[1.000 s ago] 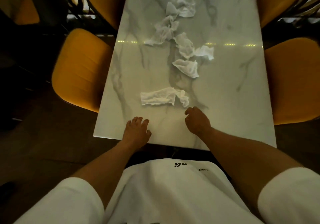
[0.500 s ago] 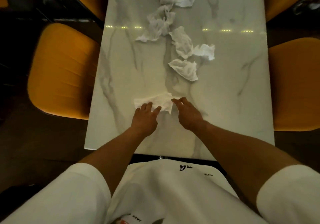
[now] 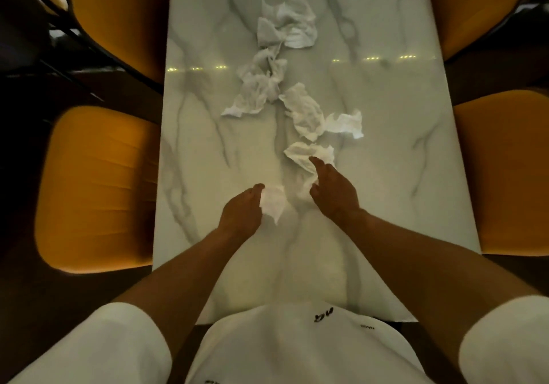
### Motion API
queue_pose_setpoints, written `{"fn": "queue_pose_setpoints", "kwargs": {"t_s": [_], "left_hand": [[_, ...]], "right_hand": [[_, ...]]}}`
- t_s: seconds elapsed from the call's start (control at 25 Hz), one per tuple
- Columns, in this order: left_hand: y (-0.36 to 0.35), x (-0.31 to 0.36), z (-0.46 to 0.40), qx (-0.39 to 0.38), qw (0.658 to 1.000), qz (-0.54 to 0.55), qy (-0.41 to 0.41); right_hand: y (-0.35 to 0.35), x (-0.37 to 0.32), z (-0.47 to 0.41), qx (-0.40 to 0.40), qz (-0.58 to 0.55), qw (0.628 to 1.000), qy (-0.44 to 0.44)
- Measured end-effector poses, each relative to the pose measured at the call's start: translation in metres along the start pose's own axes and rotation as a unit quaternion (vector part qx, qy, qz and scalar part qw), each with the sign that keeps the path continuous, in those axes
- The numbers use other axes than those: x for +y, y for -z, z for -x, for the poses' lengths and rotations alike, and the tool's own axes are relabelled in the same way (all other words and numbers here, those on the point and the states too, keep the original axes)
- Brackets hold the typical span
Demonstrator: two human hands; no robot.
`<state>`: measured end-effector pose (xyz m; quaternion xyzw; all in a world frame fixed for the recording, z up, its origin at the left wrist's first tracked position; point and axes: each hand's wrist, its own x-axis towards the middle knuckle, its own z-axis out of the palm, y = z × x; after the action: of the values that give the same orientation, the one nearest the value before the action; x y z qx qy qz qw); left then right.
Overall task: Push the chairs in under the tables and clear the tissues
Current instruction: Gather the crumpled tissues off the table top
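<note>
Several crumpled white tissues lie in a line down the middle of a white marble table (image 3: 386,176). My left hand (image 3: 242,213) grips the nearest tissue (image 3: 274,202), bunched at its fingers. My right hand (image 3: 332,190) holds the other end of that tissue, its index finger stretched onto the following tissue (image 3: 309,153). Farther off lie a tissue pair (image 3: 320,116), a twisted one (image 3: 258,86) and a far bundle (image 3: 288,24). Orange chairs stand at the table's sides: near left (image 3: 95,187), near right (image 3: 505,173), far left (image 3: 118,15), far right (image 3: 472,3).
The floor around the table is dark. A row of small light reflections crosses the tabletop. Dark chair legs and frames show at the far left. My white shirt fills the bottom of the view.
Both hands slid forward from the table's near edge onto the flat nearest tissue and gathered it into a bunch. The view has moved closer over the table.
</note>
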<state>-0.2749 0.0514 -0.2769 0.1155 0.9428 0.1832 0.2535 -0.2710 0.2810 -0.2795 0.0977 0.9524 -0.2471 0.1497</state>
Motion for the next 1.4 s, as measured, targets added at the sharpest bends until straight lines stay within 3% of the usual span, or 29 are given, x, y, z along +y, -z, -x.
{"fn": "queue_pose_setpoints", "kwargs": {"t_s": [0.16, 0.32, 0.4, 0.52, 0.64, 0.76, 0.84, 0.92, 1.0, 1.12, 1.24, 1.4], "left_hand": [[0.036, 0.025, -0.076, 0.066, 0.993, -0.049, -0.085], [0.054, 0.056, -0.165, 0.105, 0.961, -0.12, -0.227], [0.051, 0.071, -0.196, 0.059, 0.953, -0.175, -0.239], [0.034, 0.078, -0.212, -0.023, 0.939, -0.229, -0.255], [0.013, 0.06, -0.182, 0.069, 0.964, -0.116, -0.23], [0.0, 0.024, -0.14, 0.105, 0.975, -0.015, -0.196], [0.013, -0.001, -0.126, 0.107, 0.989, 0.009, -0.104], [0.033, -0.03, -0.129, 0.126, 0.992, 0.007, 0.015], [0.054, -0.052, -0.14, 0.121, 0.99, -0.027, 0.074], [0.077, -0.058, -0.162, 0.065, 0.991, -0.091, 0.068], [0.082, -0.051, -0.186, -0.014, 0.993, -0.107, 0.05], [0.063, -0.055, -0.187, 0.056, 0.996, -0.066, 0.016]], "right_hand": [[-0.013, -0.007, -0.028, -0.05, 0.022, 0.995, -0.09], [-0.025, 0.009, -0.009, -0.043, 0.027, 0.996, -0.071], [-0.021, 0.025, 0.004, 0.019, 0.043, 0.998, -0.029], [0.002, 0.045, -0.009, 0.172, 0.044, 0.984, 0.014], [0.025, 0.057, -0.07, 0.225, 0.038, 0.973, 0.037], [0.031, 0.055, -0.125, 0.133, 0.009, 0.991, -0.001], [0.025, 0.035, -0.142, 0.059, -0.006, 0.998, -0.023], [0.016, 0.002, -0.15, 0.049, -0.028, 0.997, 0.055], [0.01, -0.036, -0.16, 0.043, -0.079, 0.989, 0.119], [0.01, -0.082, -0.19, -0.001, -0.115, 0.986, 0.118], [0.012, -0.095, -0.227, -0.071, -0.053, 0.992, 0.088], [0.008, -0.077, -0.234, -0.071, -0.046, 0.996, 0.015]]}}
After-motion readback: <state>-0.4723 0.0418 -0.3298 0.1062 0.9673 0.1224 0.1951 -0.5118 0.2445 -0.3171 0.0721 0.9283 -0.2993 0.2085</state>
